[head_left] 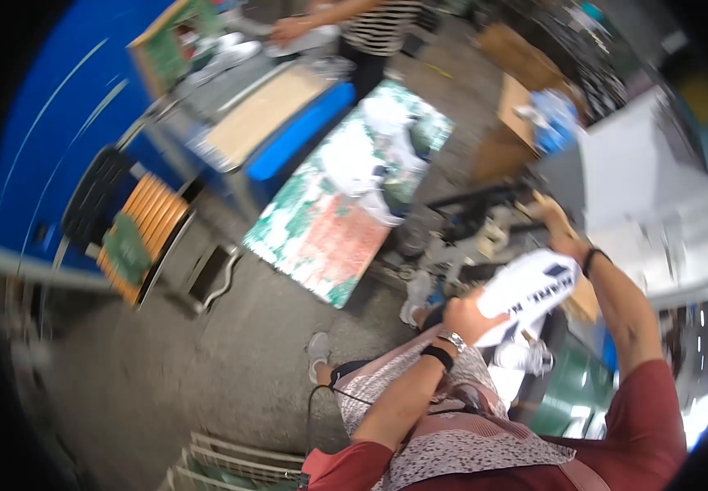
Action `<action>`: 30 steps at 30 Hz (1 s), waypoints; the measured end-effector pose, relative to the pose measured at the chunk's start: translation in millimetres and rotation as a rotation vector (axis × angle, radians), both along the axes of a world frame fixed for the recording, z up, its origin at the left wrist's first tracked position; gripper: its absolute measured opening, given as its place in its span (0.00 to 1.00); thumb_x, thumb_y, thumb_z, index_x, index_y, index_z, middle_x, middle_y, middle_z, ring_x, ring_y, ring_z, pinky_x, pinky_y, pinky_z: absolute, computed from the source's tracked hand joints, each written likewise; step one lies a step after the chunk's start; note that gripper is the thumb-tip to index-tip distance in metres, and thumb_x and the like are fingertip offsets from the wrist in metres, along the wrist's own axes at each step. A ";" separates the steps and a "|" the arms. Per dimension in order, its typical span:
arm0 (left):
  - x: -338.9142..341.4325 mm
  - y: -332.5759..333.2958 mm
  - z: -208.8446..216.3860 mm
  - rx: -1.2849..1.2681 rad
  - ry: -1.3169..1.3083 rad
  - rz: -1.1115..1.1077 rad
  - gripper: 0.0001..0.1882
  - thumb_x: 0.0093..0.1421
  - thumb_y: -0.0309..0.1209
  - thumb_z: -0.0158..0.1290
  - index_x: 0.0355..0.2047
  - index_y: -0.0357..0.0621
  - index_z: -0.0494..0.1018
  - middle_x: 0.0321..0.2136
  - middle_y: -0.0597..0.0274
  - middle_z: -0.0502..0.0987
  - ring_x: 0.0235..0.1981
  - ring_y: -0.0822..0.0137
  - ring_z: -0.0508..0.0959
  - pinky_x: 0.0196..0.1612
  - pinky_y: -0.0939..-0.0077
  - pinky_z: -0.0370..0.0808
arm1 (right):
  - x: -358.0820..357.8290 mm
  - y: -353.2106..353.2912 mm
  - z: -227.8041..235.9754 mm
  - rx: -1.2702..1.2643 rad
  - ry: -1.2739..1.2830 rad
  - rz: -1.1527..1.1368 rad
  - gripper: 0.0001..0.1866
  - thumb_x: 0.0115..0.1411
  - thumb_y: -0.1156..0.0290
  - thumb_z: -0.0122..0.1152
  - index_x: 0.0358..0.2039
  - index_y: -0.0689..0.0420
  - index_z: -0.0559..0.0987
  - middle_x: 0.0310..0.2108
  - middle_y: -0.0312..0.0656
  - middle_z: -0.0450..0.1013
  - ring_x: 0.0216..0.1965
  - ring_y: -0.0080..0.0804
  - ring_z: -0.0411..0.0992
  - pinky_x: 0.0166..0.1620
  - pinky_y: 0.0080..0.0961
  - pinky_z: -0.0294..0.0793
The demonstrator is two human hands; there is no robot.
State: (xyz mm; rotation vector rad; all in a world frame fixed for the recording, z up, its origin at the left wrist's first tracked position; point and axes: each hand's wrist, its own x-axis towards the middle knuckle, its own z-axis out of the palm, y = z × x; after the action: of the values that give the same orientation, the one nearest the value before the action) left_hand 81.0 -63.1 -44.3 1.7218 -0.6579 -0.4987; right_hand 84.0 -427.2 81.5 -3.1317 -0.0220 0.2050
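My left hand [470, 317] is closed on the near end of a long white piece [527, 288] with a rounded end and dark printing. Its exact kind is hard to make out. The piece lies at a slant in front of my apron, its far end close to my right wrist. My right hand [563, 233] reaches forward beyond it, over dark machine parts [485, 237] at a bench. The fingers there are smeared, and whatever they touch is unclear. A clear, crumpled-looking item [526, 357] sits just below the white piece.
Left of the bench stands a green, white and red worn table [313, 237] carrying white items [354, 164]. A chair with orange slats [153, 213] is at left. Beyond, another person's hand [293, 31] works at a table. A cardboard box [514, 114] holds blue plastic [552, 119].
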 end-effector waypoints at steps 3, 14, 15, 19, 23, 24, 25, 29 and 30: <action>6.2 10.7 -9.7 -0.155 0.057 -0.016 0.50 0.41 0.58 0.76 0.54 0.32 0.77 0.32 0.45 0.86 0.33 0.54 0.88 0.38 0.64 0.84 | -42.7 -9.4 -4.4 -0.021 0.524 -0.509 0.22 0.71 0.50 0.53 0.47 0.57 0.81 0.39 0.49 0.80 0.43 0.39 0.78 0.48 0.38 0.76; 28.3 193.2 -2.2 0.116 -0.360 -0.367 0.35 0.35 0.39 0.80 0.42 0.36 0.78 0.35 0.49 0.80 0.36 0.47 0.81 0.42 0.58 0.78 | -111.2 216.1 -85.2 2.342 -0.498 -0.972 0.24 0.67 0.57 0.67 0.56 0.60 0.78 0.53 0.43 0.79 0.52 0.35 0.79 0.59 0.37 0.77; 26.6 208.5 -0.5 0.101 -0.392 -0.385 0.34 0.35 0.39 0.80 0.41 0.36 0.77 0.33 0.48 0.80 0.35 0.46 0.80 0.40 0.57 0.78 | -99.5 221.9 -96.7 2.491 -0.713 -0.885 0.21 0.66 0.60 0.67 0.54 0.59 0.79 0.50 0.44 0.80 0.51 0.37 0.80 0.58 0.40 0.79; 19.5 252.1 -28.3 0.349 -0.600 -0.407 0.35 0.33 0.41 0.79 0.38 0.35 0.76 0.31 0.46 0.79 0.35 0.42 0.80 0.40 0.54 0.77 | -84.9 230.5 -103.4 2.346 -0.923 -0.914 0.17 0.62 0.67 0.67 0.49 0.61 0.79 0.43 0.44 0.81 0.44 0.38 0.81 0.52 0.37 0.81; -1.1 203.5 -39.7 0.452 -0.693 -0.357 0.36 0.34 0.44 0.77 0.38 0.34 0.76 0.32 0.46 0.79 0.36 0.40 0.80 0.41 0.51 0.77 | -178.6 256.8 -66.8 2.004 -0.913 -0.741 0.50 0.55 0.66 0.74 0.72 0.63 0.56 0.62 0.49 0.69 0.59 0.36 0.70 0.62 0.33 0.71; -4.7 184.5 -46.4 0.389 -0.748 -0.336 0.36 0.38 0.49 0.75 0.40 0.34 0.76 0.33 0.44 0.79 0.37 0.39 0.80 0.41 0.50 0.76 | -208.2 267.4 -57.8 1.798 -0.930 -0.751 0.58 0.52 0.66 0.75 0.76 0.63 0.48 0.65 0.51 0.65 0.62 0.36 0.67 0.64 0.32 0.68; -11.8 154.6 -48.7 0.349 -0.765 -0.350 0.37 0.40 0.51 0.74 0.41 0.34 0.76 0.34 0.43 0.78 0.38 0.38 0.79 0.41 0.50 0.76 | -241.7 278.0 -62.8 1.576 -0.975 -0.774 0.63 0.49 0.68 0.76 0.77 0.63 0.43 0.65 0.55 0.65 0.62 0.38 0.68 0.65 0.32 0.67; -52.6 21.6 -31.5 0.157 -0.884 -0.433 0.37 0.49 0.48 0.71 0.49 0.31 0.73 0.40 0.40 0.76 0.44 0.36 0.77 0.48 0.48 0.73 | -361.9 342.4 -83.7 0.813 -1.039 -1.089 0.55 0.53 0.70 0.69 0.76 0.61 0.47 0.66 0.60 0.64 0.66 0.58 0.66 0.65 0.41 0.68; -68.5 -15.0 -25.9 0.162 -0.934 -0.433 0.36 0.49 0.44 0.71 0.50 0.31 0.72 0.42 0.41 0.76 0.46 0.37 0.76 0.49 0.48 0.73 | -393.6 354.5 -87.6 0.772 -0.963 -1.186 0.53 0.56 0.68 0.69 0.75 0.62 0.49 0.65 0.60 0.65 0.65 0.58 0.66 0.65 0.43 0.69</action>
State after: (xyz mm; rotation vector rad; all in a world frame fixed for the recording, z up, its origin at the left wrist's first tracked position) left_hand 12.5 -78.1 -70.1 1.9359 -1.7133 0.0058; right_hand -309.6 -72.7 -6.2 -1.7562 1.2679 -0.9846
